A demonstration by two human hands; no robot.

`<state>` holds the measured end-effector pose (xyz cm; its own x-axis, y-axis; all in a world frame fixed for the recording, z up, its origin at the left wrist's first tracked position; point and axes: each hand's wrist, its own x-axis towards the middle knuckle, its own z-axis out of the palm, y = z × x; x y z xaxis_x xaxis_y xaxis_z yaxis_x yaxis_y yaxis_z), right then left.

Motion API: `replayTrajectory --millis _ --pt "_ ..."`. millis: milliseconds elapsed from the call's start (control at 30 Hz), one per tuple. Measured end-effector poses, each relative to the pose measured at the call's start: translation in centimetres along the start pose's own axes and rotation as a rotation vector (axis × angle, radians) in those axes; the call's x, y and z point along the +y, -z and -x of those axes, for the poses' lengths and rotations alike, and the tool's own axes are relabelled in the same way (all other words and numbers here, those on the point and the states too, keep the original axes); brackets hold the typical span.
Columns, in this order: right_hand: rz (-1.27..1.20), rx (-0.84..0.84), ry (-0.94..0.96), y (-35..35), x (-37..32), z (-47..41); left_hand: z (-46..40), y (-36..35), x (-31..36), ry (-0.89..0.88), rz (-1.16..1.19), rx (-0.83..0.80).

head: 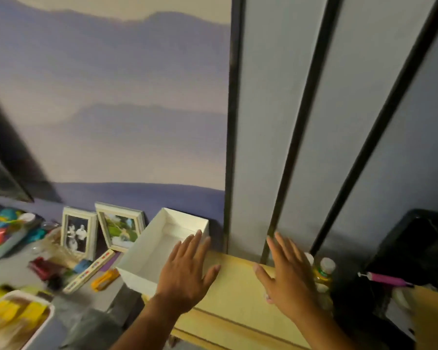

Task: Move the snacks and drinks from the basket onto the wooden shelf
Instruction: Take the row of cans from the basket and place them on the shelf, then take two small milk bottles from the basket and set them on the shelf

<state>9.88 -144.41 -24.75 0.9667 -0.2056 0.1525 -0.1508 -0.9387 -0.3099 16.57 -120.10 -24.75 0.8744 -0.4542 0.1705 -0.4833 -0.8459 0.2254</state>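
The pale wooden shelf (235,296) runs along the wall in the lower middle. My left hand (187,271) hovers open over its left end, fingers spread, partly above an empty white box (162,238). My right hand (288,276) is open too, over the shelf's right part, holding nothing. Just right of it stand bottles with white caps and yellow drink (324,271) at the shelf's right end. A white basket (43,319) with yellow snack packets sits at the bottom left corner.
Two framed photos (79,233) lean on the wall left of the box. Small items lie on the grey surface: a ruler-like strip (91,271), an orange tool (104,279), a tray of colourful things (3,233). A black object (420,246) and a pink pen (387,279) are at the right.
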Motion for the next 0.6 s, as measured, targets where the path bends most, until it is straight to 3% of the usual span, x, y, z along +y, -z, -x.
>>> replayTrajectory --millis 300,600 --pt "-0.041 -0.066 0.296 -2.6 -20.5 4.3 16.0 11.0 -13.2 0.336 -0.055 0.097" --pt "-0.081 -0.162 0.531 -9.1 -46.8 14.1 37.6 19.5 -31.9 0.635 -0.131 0.137"
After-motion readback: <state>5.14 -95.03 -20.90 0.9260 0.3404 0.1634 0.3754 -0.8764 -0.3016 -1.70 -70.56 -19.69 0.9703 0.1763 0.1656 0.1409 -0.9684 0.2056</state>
